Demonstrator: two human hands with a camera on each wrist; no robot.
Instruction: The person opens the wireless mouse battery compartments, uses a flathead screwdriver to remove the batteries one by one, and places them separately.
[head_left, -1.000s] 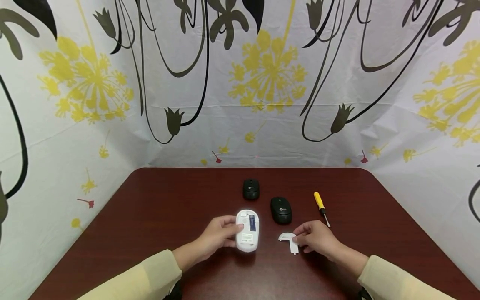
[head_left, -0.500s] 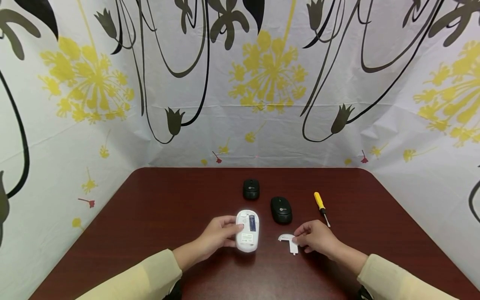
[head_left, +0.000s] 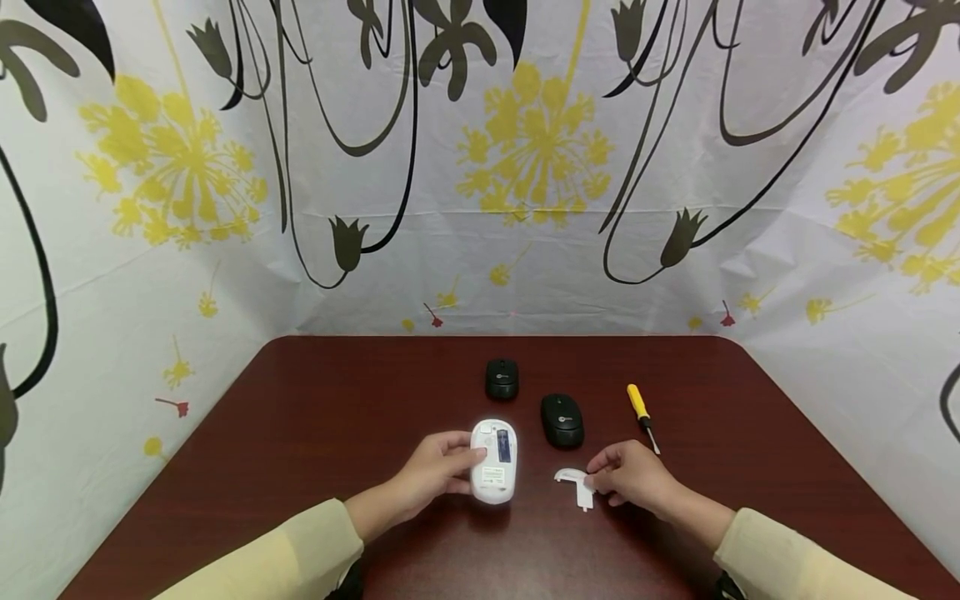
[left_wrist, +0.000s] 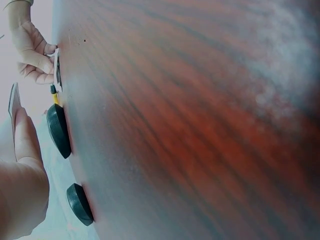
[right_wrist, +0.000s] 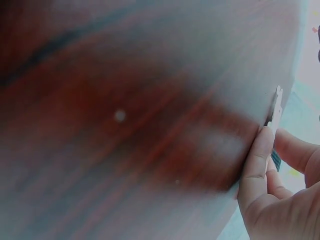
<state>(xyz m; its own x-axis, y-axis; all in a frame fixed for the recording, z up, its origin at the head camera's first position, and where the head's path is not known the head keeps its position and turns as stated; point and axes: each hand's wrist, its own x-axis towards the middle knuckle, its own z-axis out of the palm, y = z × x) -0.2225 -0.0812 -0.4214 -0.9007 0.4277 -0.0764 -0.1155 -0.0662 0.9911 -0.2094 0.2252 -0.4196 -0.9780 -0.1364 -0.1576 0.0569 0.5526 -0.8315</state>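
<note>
My left hand [head_left: 438,467] grips a white computer mouse [head_left: 495,487] by its left side, thumb on top. The mouse's underside faces up, with a blue battery [head_left: 504,446] in its uncovered slot. To the right, my right hand [head_left: 633,477] pinches a white T-shaped battery cover [head_left: 584,497] between thumb and fingers, apart from the mouse. In the right wrist view the cover [right_wrist: 276,112] appears edge-on between thumb and fingertips. The left wrist view shows only an edge of the white mouse [left_wrist: 14,102] beyond the left hand [left_wrist: 22,185].
Two black mice lie on the dark red table [head_left: 360,392]: one farther back [head_left: 502,379], the other mouse [head_left: 562,421] nearer and to the right. A yellow-handled screwdriver [head_left: 639,404] lies beyond my right hand. A patterned white curtain [head_left: 450,183] hangs behind the table.
Both hands keep their holds in nearly the same place. The battery cover has tilted or shifted very slightly left.
</note>
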